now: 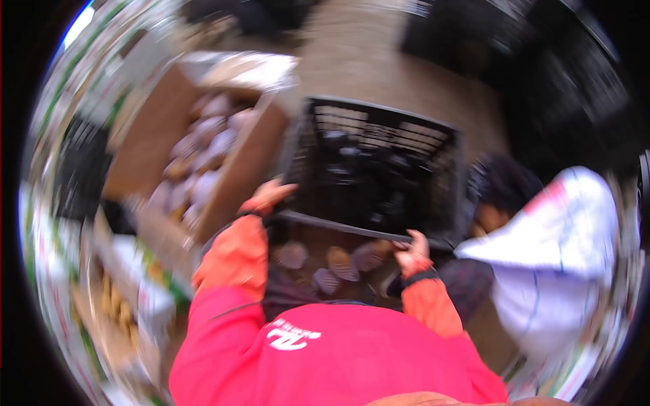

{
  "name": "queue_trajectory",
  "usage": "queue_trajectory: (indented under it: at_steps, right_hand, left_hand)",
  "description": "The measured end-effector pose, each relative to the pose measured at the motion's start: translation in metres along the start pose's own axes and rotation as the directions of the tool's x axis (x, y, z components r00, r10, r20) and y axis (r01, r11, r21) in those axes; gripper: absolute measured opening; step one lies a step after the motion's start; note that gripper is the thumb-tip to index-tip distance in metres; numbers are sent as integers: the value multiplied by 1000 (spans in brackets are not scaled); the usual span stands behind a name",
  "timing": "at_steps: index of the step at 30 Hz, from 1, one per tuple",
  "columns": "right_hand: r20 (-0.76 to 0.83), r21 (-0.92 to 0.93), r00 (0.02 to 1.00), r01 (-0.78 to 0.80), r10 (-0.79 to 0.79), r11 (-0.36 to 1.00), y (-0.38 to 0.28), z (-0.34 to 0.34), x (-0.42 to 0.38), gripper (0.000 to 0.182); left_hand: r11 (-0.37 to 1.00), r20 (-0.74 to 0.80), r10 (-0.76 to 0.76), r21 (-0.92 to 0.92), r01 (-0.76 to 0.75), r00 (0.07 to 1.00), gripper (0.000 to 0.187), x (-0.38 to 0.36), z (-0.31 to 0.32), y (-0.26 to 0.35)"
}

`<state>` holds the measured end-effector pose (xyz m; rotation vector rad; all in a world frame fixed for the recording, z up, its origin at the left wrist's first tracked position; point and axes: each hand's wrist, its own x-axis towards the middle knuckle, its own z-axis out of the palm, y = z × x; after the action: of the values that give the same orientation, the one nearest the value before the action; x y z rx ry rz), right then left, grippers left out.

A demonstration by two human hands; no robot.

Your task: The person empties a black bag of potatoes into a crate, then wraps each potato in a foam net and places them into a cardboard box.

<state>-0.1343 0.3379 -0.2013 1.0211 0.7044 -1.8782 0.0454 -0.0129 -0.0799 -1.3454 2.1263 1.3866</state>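
A black plastic crate [379,111] with slatted walls is in front of me, slightly tilted in view, with dark, blurred contents or bottom. My left hand [269,195] is closed on its near left corner. On the near rim, toward the right, my right hand [413,253] grips the edge, fingers partly over it. Left of the crate stands an open cardboard box [261,145] holding several roundish fruits in pale net sleeves [206,149]. Below the crate's near edge lie several more sleeved fruits [344,264].
At the right is a white sack [548,298] beside dark patterned cloth. Dark crates [555,74] stand at the upper right. Another cardboard box with yellowish items [118,304] is at the lower left. Brown floor [352,40] shows beyond the crate.
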Motion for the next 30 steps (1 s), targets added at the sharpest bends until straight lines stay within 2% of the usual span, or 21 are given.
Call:
queue_trajectory:
  at_steps: [1,3,4,6,7,9,11,13,15,16,17,18,19,20,21,22,23,25,27,28,30]
  right_hand:
    - [-70,-69,991,110,-115,991,11,29,-30,27]
    - [-53,-60,992,111,-115,992,3,27,-25,17]
    - [-62,-91,990,118,-123,989,3,30,-29,13]
    - [-56,-115,986,150,-157,982,0,39,-30,21]
    - [-43,-113,988,145,-150,983,-1,45,-32,27]
    - [-49,-194,969,230,-244,954,-3,51,-44,28]
    - [-42,-140,978,196,-203,971,-15,47,-49,28]
    - [-100,-150,953,269,-285,952,-3,57,-70,27]
    - [59,-172,963,269,-262,948,-5,50,-75,25]
    - [37,-217,939,342,-343,914,3,62,-88,23]
    - [6,-261,904,415,-428,872,10,72,-105,21]
    - [245,-203,899,413,-362,888,-5,57,-103,16]
    - [221,-199,870,484,-442,852,24,86,-142,13]
    - [457,-173,853,364,-253,915,-31,41,-95,14]
    - [394,-180,848,449,-354,875,-19,57,-118,18]
    - [381,-184,845,467,-375,865,-15,65,-136,22]
    - [397,-141,824,489,-403,861,-19,67,-140,25]
    - [443,-130,801,502,-403,855,-21,75,-164,25]
    - [482,-104,775,515,-409,851,-16,78,-181,25]
    - [504,-115,765,519,-401,847,-16,78,-189,25]
    - [516,-111,756,526,-403,843,-17,70,-187,27]
  left_hand:
    - [980,-17,-153,125,154,988,61,22,2,-18]
    - [993,-10,-70,-95,69,998,62,34,11,-40]
    - [997,-56,-71,-15,70,996,59,57,20,-53]
    - [994,-138,65,-76,-76,988,49,78,30,-65]
    - [992,-140,50,-106,-65,989,52,68,27,-56]
    - [996,-346,80,3,-84,935,55,55,34,-50]
    - [992,-327,75,-67,-103,942,57,32,31,-48]
    - [982,-297,92,-129,-136,950,58,12,29,-46]
    - [960,-288,135,-199,-197,948,52,0,20,-48]
    - [958,-294,140,-200,-204,945,52,1,20,-53]
    - [899,-348,212,-296,-322,913,47,4,23,-57]
    - [820,-388,282,-378,-430,877,42,6,27,-58]
    - [859,-332,226,-375,-348,916,38,-25,11,-41]
    - [817,-343,211,-452,-358,915,36,-56,5,-27]
    - [632,-367,324,-602,-488,872,32,-37,15,-36]
    - [469,-342,325,-752,-464,882,30,-77,7,-14]
    - [548,-304,335,-707,-447,892,32,-93,-1,-9]
    - [524,-291,435,-688,-502,852,36,-98,-3,-11]
    - [341,-352,496,-762,-551,793,44,-108,1,-15]
    - [334,-353,520,-754,-565,778,44,-116,0,-14]
    - [237,-227,464,-899,-367,856,52,-131,3,-13]
